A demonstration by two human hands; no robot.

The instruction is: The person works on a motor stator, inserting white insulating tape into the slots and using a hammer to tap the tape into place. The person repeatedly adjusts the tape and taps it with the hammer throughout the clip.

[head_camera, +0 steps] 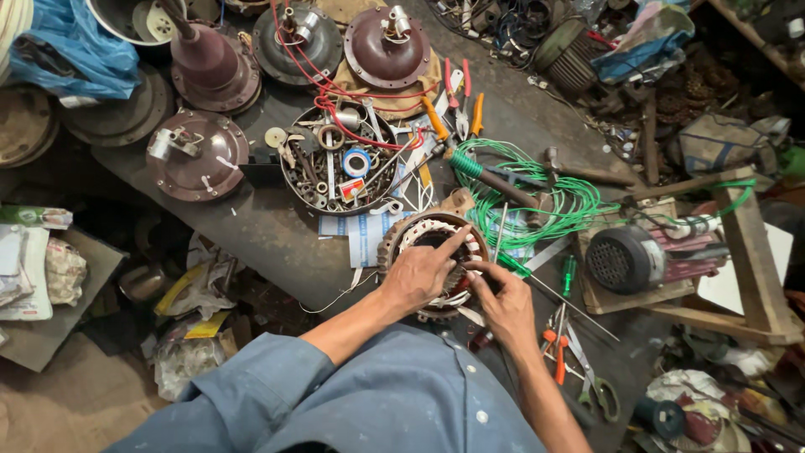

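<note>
- A round motor stator point(428, 243), ringed with slots and pale insulation, is seen lying flat on the dark work surface point(277, 235), directly in front of the person.
- The left hand point(417, 273) is laid over the stator's near rim; its forefinger is stretched out across the bore, the other fingers are loosely curled, and nothing is gripped.
- The right hand point(503, 304) is placed at the stator's right edge, fingers bent and pinched towards the windings; whether anything is held between them cannot be told.
- A coil of green wire point(545, 197) is spread just beyond the stator, to its right.
- A shallow round tray of small parts point(340, 164) is set behind the stator, with maroon motor covers point(197, 155) farther back.
- Orange-handled pliers point(555, 348) are noted beside the right hand.
</note>
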